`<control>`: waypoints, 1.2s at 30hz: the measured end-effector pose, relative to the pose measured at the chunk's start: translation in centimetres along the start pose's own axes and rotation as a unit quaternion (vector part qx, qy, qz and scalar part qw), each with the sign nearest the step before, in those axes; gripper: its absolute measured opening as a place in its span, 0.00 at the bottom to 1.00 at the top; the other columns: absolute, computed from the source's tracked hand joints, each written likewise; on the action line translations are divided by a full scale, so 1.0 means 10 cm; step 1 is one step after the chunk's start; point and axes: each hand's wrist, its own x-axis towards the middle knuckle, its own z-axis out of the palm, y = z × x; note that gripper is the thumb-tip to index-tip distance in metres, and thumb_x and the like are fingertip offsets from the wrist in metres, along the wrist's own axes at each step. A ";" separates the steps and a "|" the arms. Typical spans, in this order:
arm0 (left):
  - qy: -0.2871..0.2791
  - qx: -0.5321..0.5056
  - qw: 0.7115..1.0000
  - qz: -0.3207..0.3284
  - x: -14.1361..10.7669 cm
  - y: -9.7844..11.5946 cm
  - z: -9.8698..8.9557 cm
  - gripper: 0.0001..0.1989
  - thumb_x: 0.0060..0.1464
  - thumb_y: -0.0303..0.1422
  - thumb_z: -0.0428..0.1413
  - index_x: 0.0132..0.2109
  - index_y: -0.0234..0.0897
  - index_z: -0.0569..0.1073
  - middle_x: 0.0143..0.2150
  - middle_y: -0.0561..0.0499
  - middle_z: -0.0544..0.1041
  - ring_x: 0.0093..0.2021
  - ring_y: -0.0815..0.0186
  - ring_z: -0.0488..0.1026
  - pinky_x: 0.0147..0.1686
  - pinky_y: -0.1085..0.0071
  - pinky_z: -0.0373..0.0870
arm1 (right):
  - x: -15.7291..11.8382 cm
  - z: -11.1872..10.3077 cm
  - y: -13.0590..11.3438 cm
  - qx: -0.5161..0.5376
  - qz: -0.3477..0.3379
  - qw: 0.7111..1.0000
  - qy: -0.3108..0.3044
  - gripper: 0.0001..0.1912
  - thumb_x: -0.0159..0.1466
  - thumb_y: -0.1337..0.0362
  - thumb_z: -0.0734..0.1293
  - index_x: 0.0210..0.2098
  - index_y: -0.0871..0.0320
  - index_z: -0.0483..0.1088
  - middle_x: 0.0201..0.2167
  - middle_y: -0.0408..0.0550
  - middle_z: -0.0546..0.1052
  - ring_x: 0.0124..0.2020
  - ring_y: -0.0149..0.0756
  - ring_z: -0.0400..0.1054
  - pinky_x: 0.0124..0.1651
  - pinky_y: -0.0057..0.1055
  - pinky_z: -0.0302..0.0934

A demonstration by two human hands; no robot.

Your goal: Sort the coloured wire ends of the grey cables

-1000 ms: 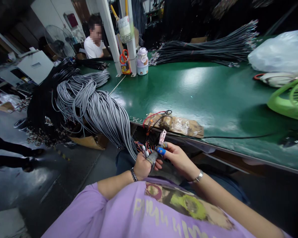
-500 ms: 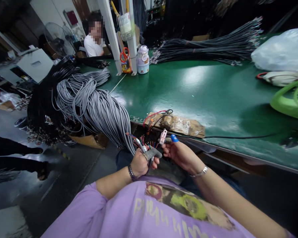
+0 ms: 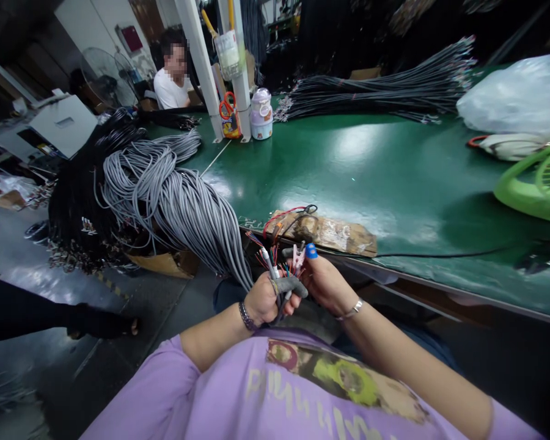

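My left hand (image 3: 264,299) is wrapped around several grey cables (image 3: 272,266), with a grey cover on one finger. Thin coloured wires (image 3: 258,242) fan out from the cables' stripped ends above the fist. Just to the right, my right hand (image 3: 329,284) pinches a small pink clip (image 3: 297,259) close to the wire ends. Blue tape (image 3: 311,250) is wrapped round the right thumb. I cannot tell whether the clip touches the wires. A big bundle of grey cables (image 3: 187,195) hangs over the bench edge on the left.
A worn wooden board (image 3: 343,236) with red and black leads lies on the green bench (image 3: 371,165) near its edge. Behind are a lilac bottle (image 3: 261,116), black cables (image 3: 371,91) and a plastic bag (image 3: 513,95). A green basket (image 3: 531,189) stands right. Someone (image 3: 170,82) sits beyond.
My right hand has moved left with the pink clip, closer to my left hand and the wire ends. The clip has turned. At far left, a person's legs have shifted right.
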 end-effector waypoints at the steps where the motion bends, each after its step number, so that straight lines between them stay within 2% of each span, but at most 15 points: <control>1: -0.003 0.004 1.000 -0.002 0.01 0.00 0.00 0.23 0.36 0.48 0.64 0.26 0.29 0.72 0.15 0.53 0.68 0.11 0.74 0.61 0.10 0.77 0.51 | 0.01 0.01 0.00 0.045 0.023 0.999 -0.009 0.27 0.52 0.37 0.68 0.27 0.58 0.71 0.23 0.46 0.72 0.23 0.32 0.62 0.26 0.29 0.59; 4: -0.008 0.009 1.000 -0.004 0.02 -0.01 0.00 0.23 0.36 0.48 0.64 0.26 0.29 0.72 0.15 0.53 0.68 0.11 0.74 0.61 0.11 0.77 0.52 | 0.05 0.03 0.00 0.136 0.055 0.989 -0.003 0.23 0.49 0.43 0.73 0.26 0.58 0.71 0.21 0.44 0.73 0.23 0.31 0.63 0.29 0.28 0.62; 8: -0.002 0.015 1.000 -0.011 0.03 -0.03 -0.01 0.22 0.36 0.47 0.64 0.26 0.29 0.73 0.15 0.53 0.69 0.11 0.74 0.62 0.10 0.78 0.52 | 0.09 0.02 0.03 0.176 0.059 0.983 0.006 0.19 0.49 0.49 0.75 0.26 0.59 0.73 0.21 0.44 0.74 0.23 0.30 0.65 0.31 0.27 0.63; 14: 0.008 0.025 1.000 -0.014 0.05 -0.05 -0.01 0.22 0.36 0.47 0.64 0.26 0.29 0.73 0.15 0.53 0.69 0.11 0.74 0.62 0.10 0.78 0.53 | 0.09 0.02 0.05 0.185 0.072 0.980 0.007 0.20 0.52 0.47 0.73 0.28 0.58 0.74 0.22 0.45 0.75 0.24 0.32 0.67 0.32 0.29 0.65; 20: -0.007 0.019 1.000 0.021 0.00 -0.11 -0.04 0.22 0.40 0.47 0.64 0.27 0.28 0.74 0.16 0.52 0.70 0.11 0.74 0.62 0.11 0.78 0.54 | 0.05 -0.01 0.03 0.184 0.093 0.978 -0.016 0.24 0.53 0.40 0.69 0.28 0.58 0.73 0.28 0.45 0.76 0.23 0.28 0.65 0.29 0.27 0.65; 22: -0.006 0.031 0.999 0.028 -0.05 -0.13 -0.04 0.22 0.41 0.47 0.64 0.27 0.28 0.75 0.17 0.51 0.70 0.12 0.74 0.63 0.11 0.78 0.55 | 0.05 -0.03 0.01 0.181 0.098 0.978 -0.031 0.23 0.55 0.42 0.69 0.31 0.57 0.73 0.28 0.45 0.76 0.23 0.28 0.65 0.27 0.26 0.64; 27: 0.027 0.040 0.997 0.064 -0.11 -0.17 0.00 0.22 0.44 0.48 0.63 0.29 0.28 0.75 0.18 0.51 0.72 0.13 0.74 0.65 0.12 0.79 0.57 | 0.01 -0.05 -0.04 0.132 0.073 0.988 -0.031 0.15 0.56 0.52 0.72 0.33 0.58 0.74 0.30 0.44 0.76 0.26 0.27 0.65 0.27 0.23 0.62; 32: 0.059 0.024 0.994 0.088 -0.07 -0.16 0.06 0.21 0.43 0.47 0.63 0.29 0.29 0.75 0.18 0.52 0.71 0.13 0.74 0.64 0.12 0.79 0.55 | 0.01 -0.05 -0.04 0.137 0.082 0.987 -0.022 0.20 0.55 0.46 0.70 0.32 0.57 0.74 0.26 0.44 0.75 0.24 0.28 0.65 0.27 0.25 0.63; 36: 0.069 0.016 0.993 0.095 -0.04 -0.14 0.08 0.19 0.44 0.45 0.63 0.28 0.29 0.74 0.18 0.52 0.71 0.13 0.74 0.64 0.12 0.79 0.54 | 0.04 -0.05 -0.03 0.111 0.069 0.991 -0.026 0.21 0.53 0.46 0.72 0.31 0.58 0.73 0.24 0.46 0.75 0.24 0.32 0.67 0.27 0.29 0.63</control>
